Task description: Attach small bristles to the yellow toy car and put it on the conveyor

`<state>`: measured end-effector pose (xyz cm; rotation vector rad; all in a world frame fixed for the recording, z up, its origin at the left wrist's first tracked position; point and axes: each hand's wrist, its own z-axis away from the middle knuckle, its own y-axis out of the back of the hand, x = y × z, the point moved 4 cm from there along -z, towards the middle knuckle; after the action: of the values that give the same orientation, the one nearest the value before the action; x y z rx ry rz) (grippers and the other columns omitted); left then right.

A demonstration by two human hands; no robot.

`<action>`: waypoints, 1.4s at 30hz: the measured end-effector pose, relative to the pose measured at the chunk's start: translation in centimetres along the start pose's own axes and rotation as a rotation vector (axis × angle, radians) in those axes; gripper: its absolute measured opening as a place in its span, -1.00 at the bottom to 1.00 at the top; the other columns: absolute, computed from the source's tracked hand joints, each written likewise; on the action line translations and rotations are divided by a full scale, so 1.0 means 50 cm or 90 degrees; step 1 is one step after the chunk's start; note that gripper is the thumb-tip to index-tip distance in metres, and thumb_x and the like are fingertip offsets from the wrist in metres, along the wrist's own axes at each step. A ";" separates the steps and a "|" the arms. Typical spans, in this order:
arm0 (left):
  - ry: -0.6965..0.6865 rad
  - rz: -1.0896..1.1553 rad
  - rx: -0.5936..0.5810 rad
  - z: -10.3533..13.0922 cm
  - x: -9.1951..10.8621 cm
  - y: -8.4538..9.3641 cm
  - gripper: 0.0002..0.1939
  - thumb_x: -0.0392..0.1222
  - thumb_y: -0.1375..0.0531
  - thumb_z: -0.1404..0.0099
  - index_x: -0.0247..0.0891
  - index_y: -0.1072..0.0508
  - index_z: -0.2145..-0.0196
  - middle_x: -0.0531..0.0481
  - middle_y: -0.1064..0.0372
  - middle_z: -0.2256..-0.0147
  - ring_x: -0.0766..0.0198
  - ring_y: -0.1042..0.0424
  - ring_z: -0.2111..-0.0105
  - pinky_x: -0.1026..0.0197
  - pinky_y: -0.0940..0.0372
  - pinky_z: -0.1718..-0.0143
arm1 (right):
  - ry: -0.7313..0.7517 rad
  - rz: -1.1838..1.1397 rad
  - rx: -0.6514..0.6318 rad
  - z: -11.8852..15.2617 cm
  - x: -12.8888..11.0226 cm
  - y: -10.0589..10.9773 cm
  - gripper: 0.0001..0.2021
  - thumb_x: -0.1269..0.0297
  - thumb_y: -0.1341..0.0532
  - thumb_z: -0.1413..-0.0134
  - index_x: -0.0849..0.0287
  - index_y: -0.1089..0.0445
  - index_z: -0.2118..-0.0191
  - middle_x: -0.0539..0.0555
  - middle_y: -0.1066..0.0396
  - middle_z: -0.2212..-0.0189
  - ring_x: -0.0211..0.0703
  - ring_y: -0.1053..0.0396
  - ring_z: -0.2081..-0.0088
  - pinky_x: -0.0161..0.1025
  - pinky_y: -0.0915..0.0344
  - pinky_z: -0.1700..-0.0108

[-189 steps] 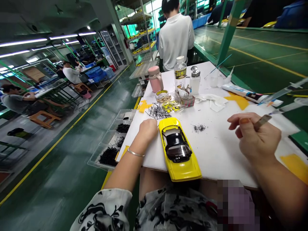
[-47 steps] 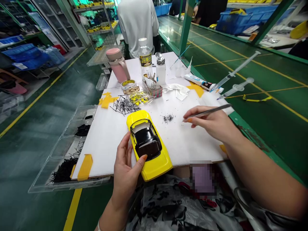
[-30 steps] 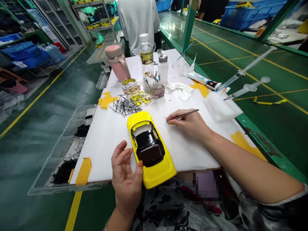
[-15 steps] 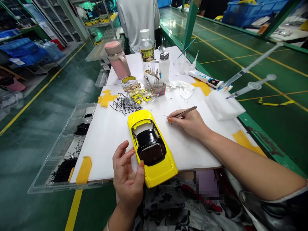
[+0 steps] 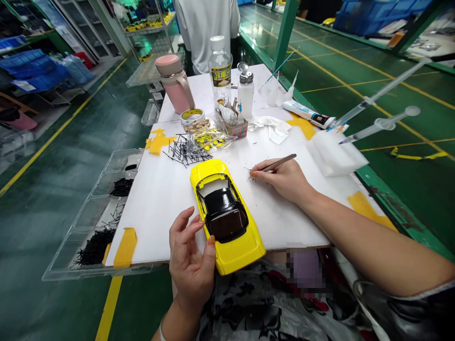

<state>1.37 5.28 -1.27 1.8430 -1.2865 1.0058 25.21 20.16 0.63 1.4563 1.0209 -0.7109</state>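
Observation:
A yellow model car body (image 5: 240, 253) with a black roof lies at the near edge of the white board, its near end jutting past that edge. My left hand (image 5: 192, 258) holds its left side, thumb and fingertips against the shell and fingers loosely curled. To the right, my right hand (image 5: 284, 179) is closed around metal tweezers (image 5: 280, 162) in a pen-like grip. The tips of the tweezers are hidden by my fingers, down at a scatter of tiny dark parts (image 5: 250, 171) on the board. Whether the tips pinch one is too small to tell.
Thin black rods (image 5: 183, 150) lie beside a bag of yellow parts (image 5: 208, 138). Behind stand a pink mug (image 5: 176, 92), a clear bottle (image 5: 220, 71) and a pump bottle (image 5: 246, 97). Syringes (image 5: 382, 124) stick out of a white foam block (image 5: 337, 154). A clear divided tray (image 5: 76, 232) sits left.
The whole view has shifted slightly. Both hands keep the same grips, on the car body and the tweezers, and nothing is visibly taken up or let go.

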 end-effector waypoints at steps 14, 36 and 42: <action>0.001 -0.003 -0.012 0.001 -0.003 0.002 -0.65 -0.42 -0.21 -0.30 -0.18 -0.43 -0.01 -0.20 -0.18 -0.19 0.06 -0.19 -0.27 -0.08 -0.20 -0.28 | 0.016 0.009 0.002 0.003 -0.001 0.001 -0.87 0.26 -0.37 0.01 0.20 -0.62 0.38 0.06 -0.59 0.41 -0.22 -0.45 0.40 -0.27 -0.32 0.31; -0.013 -0.017 -0.017 -0.002 -0.002 0.001 -0.65 -0.41 -0.22 -0.29 -0.16 -0.44 0.00 -0.18 -0.20 -0.16 0.06 -0.23 -0.23 -0.10 -0.22 -0.26 | 0.050 0.022 -0.008 0.011 -0.013 -0.004 -0.89 0.30 -0.36 0.01 0.20 -0.61 0.36 0.08 -0.60 0.37 -0.17 -0.49 0.34 -0.25 -0.36 0.27; -0.019 -0.016 -0.009 -0.003 -0.002 -0.001 -0.66 -0.39 -0.23 -0.28 -0.16 -0.45 0.01 -0.18 -0.21 -0.16 0.06 -0.23 -0.23 -0.13 -0.23 -0.25 | 0.054 0.018 -0.008 0.014 -0.020 -0.004 -0.90 0.31 -0.37 0.02 0.22 -0.61 0.36 0.08 -0.60 0.38 -0.17 -0.49 0.35 -0.25 -0.36 0.27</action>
<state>1.34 5.47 -1.31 1.8649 -1.2818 0.9566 24.68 19.28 1.30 1.4981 1.0661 -0.6250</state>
